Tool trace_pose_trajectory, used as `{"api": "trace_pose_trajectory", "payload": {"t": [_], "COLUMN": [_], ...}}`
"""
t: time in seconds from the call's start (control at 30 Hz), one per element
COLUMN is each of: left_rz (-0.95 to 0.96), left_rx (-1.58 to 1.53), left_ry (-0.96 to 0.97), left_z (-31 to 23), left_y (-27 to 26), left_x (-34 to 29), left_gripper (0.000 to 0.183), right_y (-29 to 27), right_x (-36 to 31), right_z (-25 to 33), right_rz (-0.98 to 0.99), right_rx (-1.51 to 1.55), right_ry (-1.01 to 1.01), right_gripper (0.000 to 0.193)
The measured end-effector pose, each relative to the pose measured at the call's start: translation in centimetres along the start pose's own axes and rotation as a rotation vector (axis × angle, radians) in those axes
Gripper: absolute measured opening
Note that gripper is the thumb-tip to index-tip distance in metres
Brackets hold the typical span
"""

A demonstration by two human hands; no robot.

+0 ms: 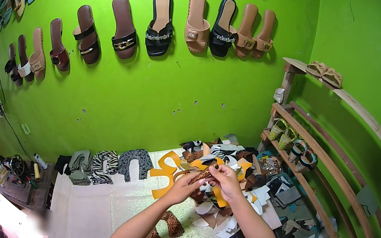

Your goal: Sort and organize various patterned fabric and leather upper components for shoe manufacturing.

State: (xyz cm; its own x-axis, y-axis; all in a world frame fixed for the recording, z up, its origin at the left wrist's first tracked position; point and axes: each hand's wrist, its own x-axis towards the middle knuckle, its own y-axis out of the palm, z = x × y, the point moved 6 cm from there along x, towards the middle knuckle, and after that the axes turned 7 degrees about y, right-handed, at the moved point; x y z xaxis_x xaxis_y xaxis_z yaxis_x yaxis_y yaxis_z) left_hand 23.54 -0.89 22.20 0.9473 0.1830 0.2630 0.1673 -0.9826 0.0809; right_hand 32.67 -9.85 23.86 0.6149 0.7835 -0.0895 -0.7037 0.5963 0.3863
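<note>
Head view: both hands meet over the middle of the work surface, pinching one small cut strip (pixel 203 174) of brown patterned material between them. Left hand (pixel 185 187) closed on its near end, fingers curled under; right hand (pixel 226 179) closed on the far end from above. The strip is off the surface, held in the air just above the heap.

Judged light, thin and limp, likely to flop if held at one end only; best taken by the ends or edges with fingertips, as here. Not fragile, not slippery by its look.

Around: orange cut-outs (pixel 166 174) just under the hands, a heap of mixed offcuts (pixel 241 176) touching the right wrist, a leopard-print piece (pixel 170 224) beside the left forearm. Zebra and grey upper shapes (pixel 105 163) lie well to the left. The glittery sheet (pixel 104 204) covers the bench. Sandals (pixel 160 26) hang on the green wall; wooden shelves (pixel 322 163) at right. Nothing blocks the hands; the loose offcuts crowd close.
</note>
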Motion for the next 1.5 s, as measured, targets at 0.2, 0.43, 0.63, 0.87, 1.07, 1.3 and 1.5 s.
{"api": "trace_pose_trajectory", "payload": {"t": [0.2,0.43,0.63,0.87,1.07,1.3,1.5], "left_rz": [-0.088,-0.222,-0.349,-0.598,-0.767,-1.245,-0.218], "left_rx": [0.083,-0.297,-0.465,-0.614,-0.331,0.01,0.522], "left_ry": [-0.141,-0.243,-0.07,0.228,0.26,0.207,0.105], "left_z": [0.3,0.7,0.5,-1.0,-1.3,0.3,-2.7], "left_y": [-2.5,-6.9,-8.7,-8.9,-13.4,-17.8,-13.2], "left_x": [-2.2,-6.1,-8.2,-11.8,-16.5,-25.0,-21.4], "left_gripper": [0.027,0.031,0.03,0.075,0.083,0.094,0.091], "right_y": [-2.7,-4.3,4.5,12.8,14.2,14.6,15.8], "right_x": [-0.4,-2.3,-4.3,-5.1,-4.5,-5.4,-6.7], "right_z": [-1.0,1.0,-4.0,-9.6,-11.5,-14.2,-15.2], "right_rz": [-0.055,0.009,0.221,0.151,0.219,0.449,0.681], "right_rx": [0.105,0.165,-0.713,-0.899,-0.7,-0.379,-0.573], "right_ry": [0.009,-0.118,-0.248,-0.119,-0.174,0.163,0.32], "right_gripper": [0.015,0.014,0.035,0.056,0.016,0.016,0.017]}}
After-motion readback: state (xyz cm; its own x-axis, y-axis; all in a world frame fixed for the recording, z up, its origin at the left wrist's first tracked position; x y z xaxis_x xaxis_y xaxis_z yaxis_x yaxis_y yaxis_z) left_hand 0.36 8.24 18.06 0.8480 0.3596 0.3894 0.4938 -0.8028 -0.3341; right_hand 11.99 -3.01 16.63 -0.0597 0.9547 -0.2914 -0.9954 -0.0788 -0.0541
